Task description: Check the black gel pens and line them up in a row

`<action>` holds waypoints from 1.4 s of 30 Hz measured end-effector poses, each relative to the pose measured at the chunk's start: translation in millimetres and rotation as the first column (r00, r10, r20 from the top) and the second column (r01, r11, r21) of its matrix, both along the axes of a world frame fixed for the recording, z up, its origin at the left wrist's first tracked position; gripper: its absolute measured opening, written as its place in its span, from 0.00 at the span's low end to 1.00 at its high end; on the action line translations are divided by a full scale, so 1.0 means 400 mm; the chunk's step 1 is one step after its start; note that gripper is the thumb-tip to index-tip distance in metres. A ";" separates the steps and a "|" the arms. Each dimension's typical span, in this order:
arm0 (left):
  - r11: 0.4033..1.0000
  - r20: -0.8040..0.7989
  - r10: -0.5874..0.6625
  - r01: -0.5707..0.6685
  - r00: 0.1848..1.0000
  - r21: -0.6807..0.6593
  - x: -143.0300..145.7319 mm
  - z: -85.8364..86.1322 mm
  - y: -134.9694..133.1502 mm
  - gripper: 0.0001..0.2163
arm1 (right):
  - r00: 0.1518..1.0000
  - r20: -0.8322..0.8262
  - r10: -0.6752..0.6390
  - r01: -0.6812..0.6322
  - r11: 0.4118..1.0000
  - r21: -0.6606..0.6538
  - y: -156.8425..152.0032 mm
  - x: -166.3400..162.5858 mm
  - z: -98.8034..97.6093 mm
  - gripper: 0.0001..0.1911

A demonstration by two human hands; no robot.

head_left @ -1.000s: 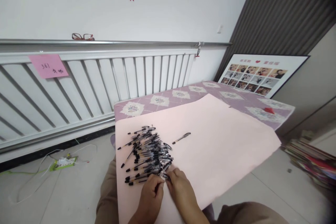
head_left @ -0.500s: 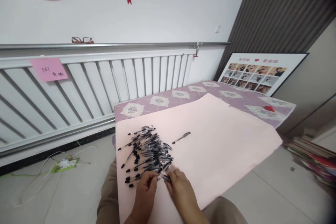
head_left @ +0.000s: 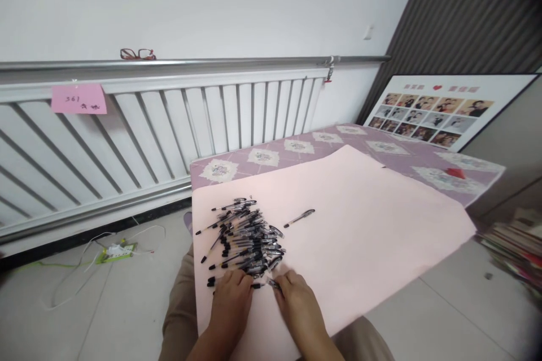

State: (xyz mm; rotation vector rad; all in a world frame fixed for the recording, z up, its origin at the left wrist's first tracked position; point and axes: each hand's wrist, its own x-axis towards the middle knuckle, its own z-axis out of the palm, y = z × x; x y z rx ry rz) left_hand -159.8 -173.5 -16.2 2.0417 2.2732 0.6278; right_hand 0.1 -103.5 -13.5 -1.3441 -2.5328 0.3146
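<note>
A heap of black gel pens (head_left: 249, 237) with clear barrels lies on the pale pink sheet (head_left: 359, 225). At the heap's near end, my left hand (head_left: 231, 302) is palm down with its fingers curled over a pen (head_left: 257, 286), whose black end pokes out to the right. My right hand (head_left: 300, 300), just to the right, is closed in a pinch on a clear and black pen cap (head_left: 274, 283). The fingers hide part of it. One single pen (head_left: 300, 218) lies apart, right of the heap.
A purple patterned cloth (head_left: 296, 149) shows beyond the sheet, with a small red object (head_left: 455, 173) on it. Behind runs a white radiator (head_left: 237, 118) with a pink note (head_left: 79, 99). Glasses (head_left: 138, 54) rest on the pipe. A power strip (head_left: 116, 252) lies on the floor.
My hands have moved apart; the left has turned palm down over the near end of the heap. The right still pinches a small piece. The view has shifted slightly.
</note>
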 end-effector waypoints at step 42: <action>0.998 0.094 0.038 -0.043 0.995 0.048 0.009 -0.041 -0.021 0.05 | 0.973 0.170 0.155 -0.141 0.986 -0.088 0.034 -0.138 0.050 0.05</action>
